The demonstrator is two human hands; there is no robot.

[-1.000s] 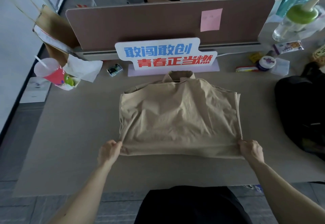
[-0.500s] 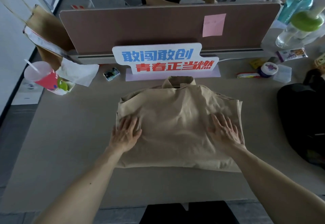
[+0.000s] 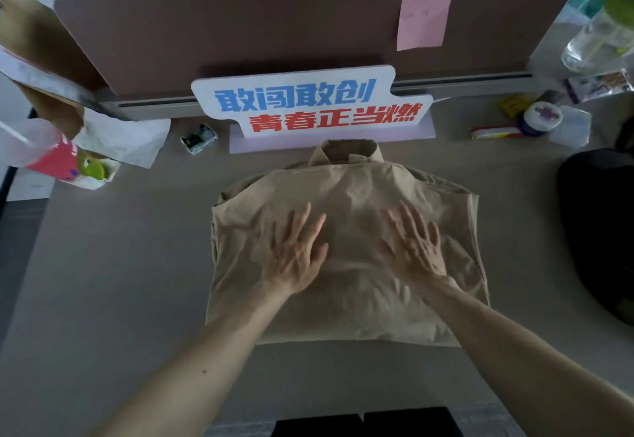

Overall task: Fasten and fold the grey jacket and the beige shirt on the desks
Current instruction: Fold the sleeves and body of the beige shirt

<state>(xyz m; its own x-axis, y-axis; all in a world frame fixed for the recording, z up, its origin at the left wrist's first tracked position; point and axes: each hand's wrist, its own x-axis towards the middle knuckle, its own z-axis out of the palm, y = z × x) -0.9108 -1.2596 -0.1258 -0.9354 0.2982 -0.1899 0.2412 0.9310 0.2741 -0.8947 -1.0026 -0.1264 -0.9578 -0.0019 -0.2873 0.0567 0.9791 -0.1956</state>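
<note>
The beige shirt [image 3: 353,302] lies folded into a rough square on the desk [image 3: 113,292], its collar pointing away from me toward the sign. My left hand [image 3: 295,251] rests flat on the shirt's left middle, fingers spread. My right hand [image 3: 413,246] lies flat on the right middle, fingers spread as well. Neither hand grips the cloth. No grey jacket is in view.
A white sign with blue and red characters [image 3: 308,103] stands behind the shirt, before a brown partition [image 3: 240,31] with a pink sticky note [image 3: 423,21]. At left are a red-and-clear cup [image 3: 44,151] and paper bag [image 3: 37,59]. A black bag [image 3: 597,227] sits at right, small items and bottles beyond.
My hands let go of the shirt's lower corners, moved onto its top, then slid inward toward the middle. The view has shifted closer to the desk.
</note>
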